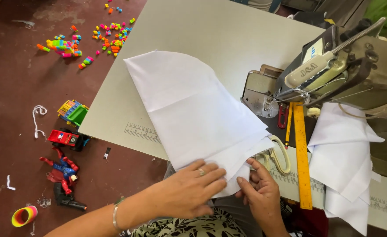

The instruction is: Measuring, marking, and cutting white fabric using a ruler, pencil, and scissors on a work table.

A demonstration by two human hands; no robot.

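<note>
A large piece of white fabric (189,105), cut with a curved far edge and folded in layers, lies across the pale sewing table (219,30). My left hand (191,188) presses flat on its near corner at the table's front edge, a ring on one finger and a bangle on the wrist. My right hand (259,193) pinches the fabric's near right tip between thumb and fingers. Just right of that hand lie scissors (279,156) with pale handles.
A sewing machine (333,70) stands at the right. A yellow ruler (302,153) lies beside more white fabric pieces (344,153). On the red floor to the left are scattered toys: coloured blocks (88,41), a red toy truck (66,138), a figure (64,171).
</note>
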